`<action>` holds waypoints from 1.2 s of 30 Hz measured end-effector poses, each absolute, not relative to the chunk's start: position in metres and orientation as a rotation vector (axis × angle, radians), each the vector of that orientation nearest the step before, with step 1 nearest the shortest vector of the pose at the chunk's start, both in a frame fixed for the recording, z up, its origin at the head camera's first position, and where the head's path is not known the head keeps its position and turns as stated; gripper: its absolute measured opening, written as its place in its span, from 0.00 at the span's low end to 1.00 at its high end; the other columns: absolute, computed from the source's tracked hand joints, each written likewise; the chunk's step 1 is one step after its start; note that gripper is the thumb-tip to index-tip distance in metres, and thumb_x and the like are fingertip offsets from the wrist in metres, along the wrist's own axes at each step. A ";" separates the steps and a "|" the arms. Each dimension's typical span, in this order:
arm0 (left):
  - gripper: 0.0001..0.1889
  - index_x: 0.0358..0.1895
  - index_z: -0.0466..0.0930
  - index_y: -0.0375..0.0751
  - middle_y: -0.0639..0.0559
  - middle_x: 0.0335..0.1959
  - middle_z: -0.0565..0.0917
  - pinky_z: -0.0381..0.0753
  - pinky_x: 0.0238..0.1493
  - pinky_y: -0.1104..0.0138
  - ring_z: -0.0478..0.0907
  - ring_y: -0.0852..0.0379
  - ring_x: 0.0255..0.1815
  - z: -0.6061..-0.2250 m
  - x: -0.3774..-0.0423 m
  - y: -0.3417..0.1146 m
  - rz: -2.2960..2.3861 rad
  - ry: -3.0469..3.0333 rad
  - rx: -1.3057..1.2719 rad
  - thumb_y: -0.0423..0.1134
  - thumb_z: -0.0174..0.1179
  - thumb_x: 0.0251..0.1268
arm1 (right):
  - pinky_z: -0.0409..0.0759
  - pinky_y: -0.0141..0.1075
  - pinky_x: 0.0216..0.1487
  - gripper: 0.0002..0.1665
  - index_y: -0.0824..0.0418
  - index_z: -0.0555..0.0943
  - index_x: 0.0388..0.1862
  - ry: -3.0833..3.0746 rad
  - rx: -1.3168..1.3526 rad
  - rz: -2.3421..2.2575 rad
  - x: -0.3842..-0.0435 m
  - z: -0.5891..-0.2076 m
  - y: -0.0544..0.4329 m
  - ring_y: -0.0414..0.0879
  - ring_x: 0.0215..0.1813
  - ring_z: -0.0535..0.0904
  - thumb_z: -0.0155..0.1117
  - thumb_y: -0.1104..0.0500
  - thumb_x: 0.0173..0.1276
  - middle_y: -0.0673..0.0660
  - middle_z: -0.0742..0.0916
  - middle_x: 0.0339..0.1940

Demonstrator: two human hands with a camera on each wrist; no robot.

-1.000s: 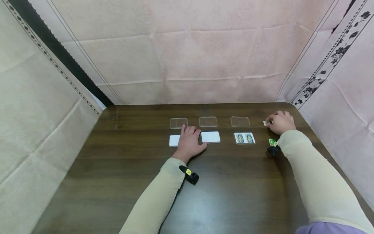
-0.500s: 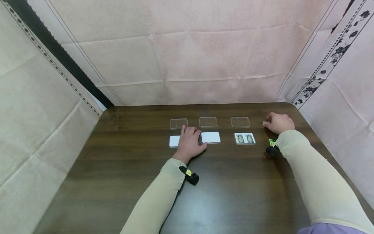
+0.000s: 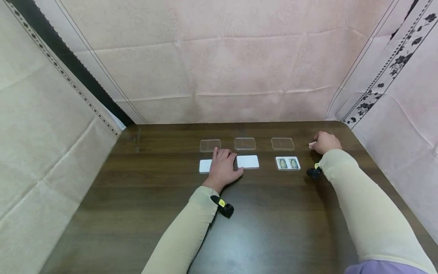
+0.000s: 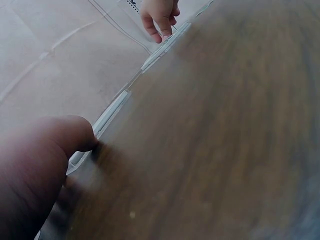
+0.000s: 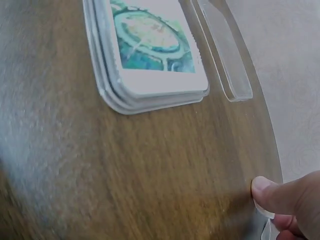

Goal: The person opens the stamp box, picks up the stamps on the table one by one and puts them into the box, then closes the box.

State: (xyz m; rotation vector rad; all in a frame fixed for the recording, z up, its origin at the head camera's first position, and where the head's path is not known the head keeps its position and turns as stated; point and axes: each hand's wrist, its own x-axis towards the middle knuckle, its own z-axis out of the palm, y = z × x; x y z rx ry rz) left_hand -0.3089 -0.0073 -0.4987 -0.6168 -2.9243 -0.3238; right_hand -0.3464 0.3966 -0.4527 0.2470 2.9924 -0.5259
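Observation:
My left hand (image 3: 223, 169) rests, fingers spread, over two flat clear cases with white inserts: the left white case (image 3: 205, 166) and the middle white case (image 3: 248, 161). Its thumb (image 4: 77, 132) is at the near edge of the middle one. At the far right, my right hand (image 3: 326, 143) pinches a small white piece (image 3: 312, 145) between thumb and finger. The right wrist view shows only the pale edge of this piece (image 5: 263, 210) under the thumb. Between the hands lies a clear case with two stamps (image 3: 288, 163), green oval pictures on white.
Behind the cases stand clear lids in a row: the left lid (image 3: 210, 145), the middle lid (image 3: 245, 143) and the right lid (image 3: 283, 143). The brown wooden table (image 3: 154, 213) ends at a pale cloth backdrop (image 3: 219, 76).
My right hand has drawn slightly left and turned, still pinching the white piece. The green square by its wrist is now hidden behind the sleeve and wrist camera. My left hand stays put.

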 end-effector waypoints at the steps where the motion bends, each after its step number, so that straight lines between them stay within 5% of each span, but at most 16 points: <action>1: 0.32 0.63 0.80 0.46 0.49 0.62 0.76 0.41 0.79 0.47 0.65 0.49 0.70 -0.499 -0.309 -0.007 -0.322 -2.927 -0.615 0.65 0.56 0.65 | 0.73 0.62 0.52 0.26 0.75 0.76 0.56 2.996 0.248 -0.553 -0.346 -0.453 0.397 0.68 0.49 0.77 0.66 0.56 0.69 0.75 0.82 0.52; 13: 0.33 0.62 0.80 0.46 0.49 0.62 0.76 0.42 0.79 0.47 0.66 0.49 0.69 -0.501 -0.309 -0.007 -0.323 -2.916 -0.610 0.65 0.56 0.64 | 0.74 0.60 0.49 0.15 0.72 0.81 0.49 3.126 0.286 -0.711 -0.335 -0.458 0.393 0.70 0.48 0.77 0.61 0.61 0.70 0.72 0.84 0.48; 20: 0.32 0.62 0.81 0.46 0.49 0.61 0.76 0.42 0.79 0.47 0.66 0.49 0.69 -0.502 -0.310 -0.008 -0.328 -2.899 -0.618 0.65 0.56 0.64 | 0.81 0.39 0.29 0.15 0.71 0.80 0.49 3.020 0.371 -1.067 -0.331 -0.455 0.385 0.47 0.27 0.83 0.62 0.59 0.72 0.66 0.87 0.37; 23: 0.33 0.62 0.81 0.46 0.48 0.62 0.76 0.43 0.79 0.47 0.66 0.49 0.69 -0.502 -0.310 -0.008 -0.330 -2.897 -0.617 0.65 0.56 0.64 | 0.82 0.37 0.27 0.17 0.71 0.78 0.52 2.934 0.399 -1.204 -0.329 -0.450 0.377 0.43 0.25 0.81 0.62 0.59 0.72 0.64 0.87 0.36; 36: 0.32 0.61 0.81 0.47 0.48 0.61 0.77 0.43 0.79 0.46 0.67 0.49 0.69 -0.502 -0.309 -0.008 -0.349 -2.889 -0.610 0.65 0.57 0.64 | 0.80 0.40 0.23 0.13 0.64 0.78 0.52 2.910 0.206 -1.348 -0.320 -0.446 0.327 0.47 0.24 0.80 0.60 0.57 0.75 0.64 0.84 0.36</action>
